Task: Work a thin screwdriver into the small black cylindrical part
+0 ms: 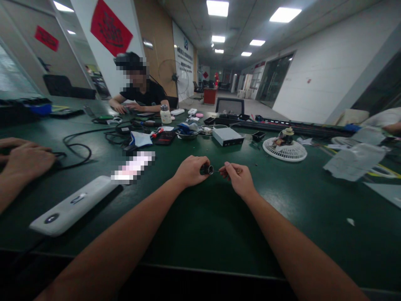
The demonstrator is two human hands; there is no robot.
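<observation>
head | left hand (191, 171) pinching black cylinder (206, 169), long axis sideways toward right hand (238, 179) | right grip pinching thin wire (221, 170)

A short black cylinder (206, 169) with a shiny rim lies on its side, gripped in the left hand (191, 172). A thin wire (221, 170), pinched in the right hand (238, 180), points at its end, just beside it.

We are going bare-armed and bare-handed: our left forearm (125, 225) and right forearm (282, 238) are tapering smoothly toward the wrists, and our left hand (191, 171) and right hand (238, 179) are showing plain skin out to the fingers. The lower frame edge is cropping both forearms, hiding whatever lies higher up.
</observation>
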